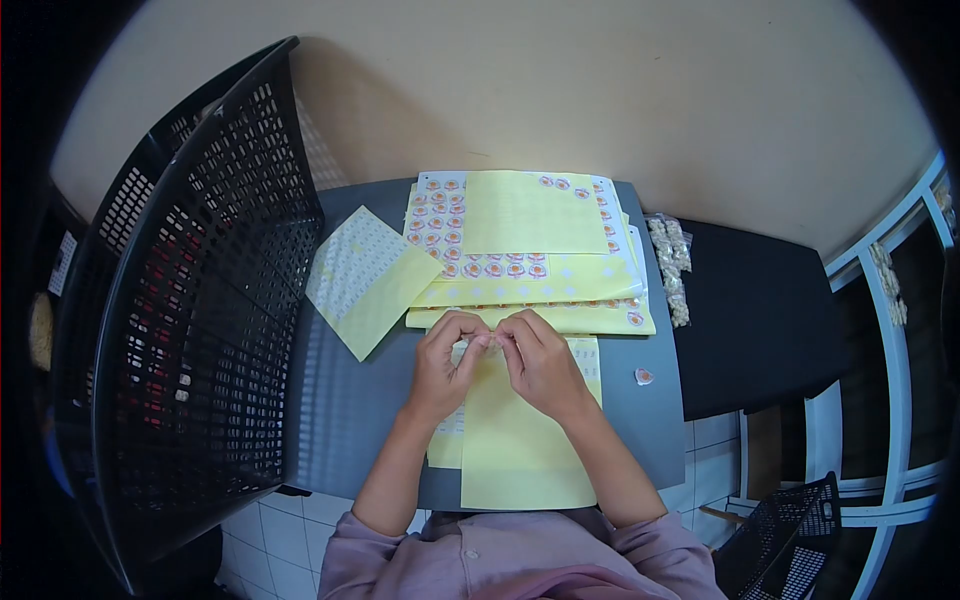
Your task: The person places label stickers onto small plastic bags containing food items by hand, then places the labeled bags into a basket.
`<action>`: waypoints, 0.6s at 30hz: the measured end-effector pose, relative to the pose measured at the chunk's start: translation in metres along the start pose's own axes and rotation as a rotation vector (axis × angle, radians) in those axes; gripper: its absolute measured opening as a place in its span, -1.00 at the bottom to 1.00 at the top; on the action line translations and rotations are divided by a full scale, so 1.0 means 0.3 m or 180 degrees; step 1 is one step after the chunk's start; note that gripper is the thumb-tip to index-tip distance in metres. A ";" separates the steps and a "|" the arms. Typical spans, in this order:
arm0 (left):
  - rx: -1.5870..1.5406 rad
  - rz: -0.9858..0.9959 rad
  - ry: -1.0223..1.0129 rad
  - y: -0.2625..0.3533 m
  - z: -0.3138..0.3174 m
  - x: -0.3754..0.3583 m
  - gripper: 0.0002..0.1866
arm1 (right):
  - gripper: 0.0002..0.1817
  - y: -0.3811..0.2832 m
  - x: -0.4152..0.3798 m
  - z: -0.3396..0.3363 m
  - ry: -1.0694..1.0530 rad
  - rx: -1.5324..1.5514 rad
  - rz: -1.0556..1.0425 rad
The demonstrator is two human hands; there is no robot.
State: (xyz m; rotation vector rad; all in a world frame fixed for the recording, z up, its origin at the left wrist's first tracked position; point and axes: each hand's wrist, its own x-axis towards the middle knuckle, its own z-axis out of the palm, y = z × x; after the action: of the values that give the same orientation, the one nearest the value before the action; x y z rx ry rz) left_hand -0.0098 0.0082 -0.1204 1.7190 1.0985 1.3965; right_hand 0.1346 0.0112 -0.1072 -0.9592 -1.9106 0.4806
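My left hand (446, 368) and my right hand (545, 368) meet at the middle of the table, thumbs and fingertips pinched together. Whatever is between the fingertips is too small to make out. Below them lies a plain yellow sheet (528, 450) over a sheet of small printed labels (446, 452). Just beyond the hands is a stack of sticker sheets (435, 222) with rows of round orange-centred stickers, partly covered by a yellow sheet (535, 215). One loose sticker (643, 377) sits to the right of my right hand.
A grey table (370, 420) bears the sheets. At its left a large black plastic basket (200, 300) stands on its side. Another yellow-and-white label sheet (365, 270) lies askew near it. Bagged small pale items (668, 265) rest on a black surface (760, 310) at right.
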 end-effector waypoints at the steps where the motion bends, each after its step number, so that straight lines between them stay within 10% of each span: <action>1: 0.0098 0.0046 -0.0035 -0.002 -0.001 -0.001 -0.97 | -0.93 -0.001 -0.002 0.003 0.0011 -0.0053 0.0033; 18: -0.0353 -0.0135 0.0193 0.005 0.005 -0.006 -0.97 | -0.94 0.000 0.006 -0.008 0.0309 0.0674 0.0282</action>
State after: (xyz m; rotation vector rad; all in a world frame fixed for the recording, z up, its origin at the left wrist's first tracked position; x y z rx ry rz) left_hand -0.0081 0.0059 -0.1203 1.5758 1.0635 1.4636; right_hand 0.1361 0.0125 -0.1050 -0.9134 -1.6979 0.6622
